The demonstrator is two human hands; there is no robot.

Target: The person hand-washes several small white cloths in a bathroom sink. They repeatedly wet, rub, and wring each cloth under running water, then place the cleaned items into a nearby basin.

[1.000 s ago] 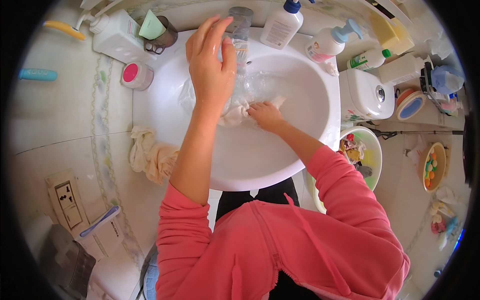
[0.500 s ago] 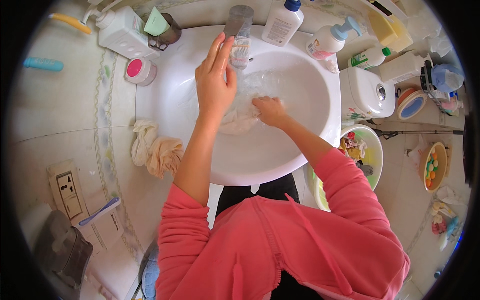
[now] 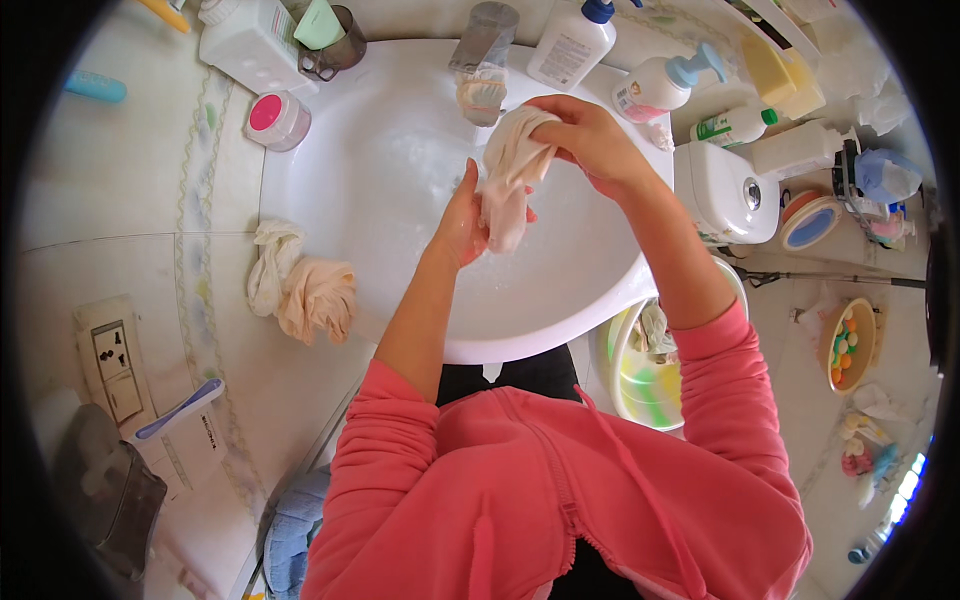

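A wet cream-coloured cloth (image 3: 515, 150) hangs bunched over the white sink (image 3: 390, 240). My right hand (image 3: 590, 145) grips its upper end, fingers closed on the fabric. Lower down, my left hand (image 3: 465, 220) cups the cloth, with the thumb pointing up and fingertips showing past its far side. The tap (image 3: 483, 75) stands just beyond the cloth, at the back rim of the sink. Clear water lies in the basin with small ripples to the left of the cloth.
Two more cloths, one cream (image 3: 273, 265) and one peach (image 3: 318, 298), drape over the sink's left edge. A pink-lidded jar (image 3: 278, 120) and pump bottles (image 3: 572, 45) line the rim. Right of the sink are a white lidded box (image 3: 735, 190) and a tub (image 3: 650, 385) holding fabric.
The cloth has been lifted from the basin water. My right hand has risen with it, and my left hand has come down from beside the tap onto the cloth.
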